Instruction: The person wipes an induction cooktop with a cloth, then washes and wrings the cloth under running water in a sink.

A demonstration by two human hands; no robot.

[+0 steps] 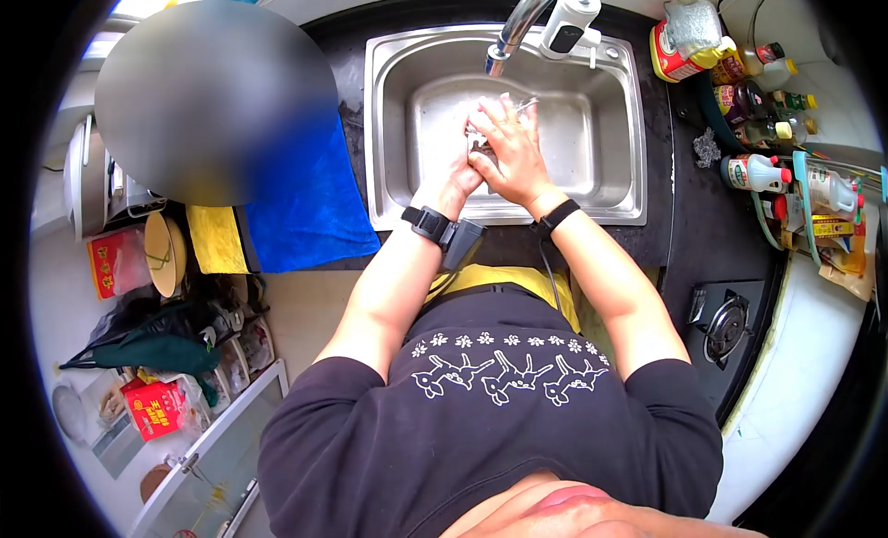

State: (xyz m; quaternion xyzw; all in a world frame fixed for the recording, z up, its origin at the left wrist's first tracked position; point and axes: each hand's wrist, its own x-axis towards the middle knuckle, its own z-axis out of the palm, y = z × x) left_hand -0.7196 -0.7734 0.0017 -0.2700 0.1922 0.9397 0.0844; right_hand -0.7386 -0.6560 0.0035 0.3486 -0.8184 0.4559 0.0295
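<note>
Both hands meet over the stainless steel sink [566, 191], below the tap [500, 55]. My left hand [450, 173] is turned palm up on the left side, its fingers partly covered and washed out by glare. Across it lies my right hand [514, 159], with fingers stretched out and slightly apart. Between the palms shows a small white and dark patch, perhaps foam or a small object; I cannot make it out. A thin shiny bit sticks out near the right fingertips. Black straps circle both wrists, and the left one carries a grey box [462, 243].
A white heater unit [567, 27] sits beside the tap. Bottles [754, 173] and jars line the right counter, near a gas burner [727, 325]. At left, a blue cloth [310, 205] and a yellow cloth [215, 239] hang by the counter; a blurred area hides what is behind.
</note>
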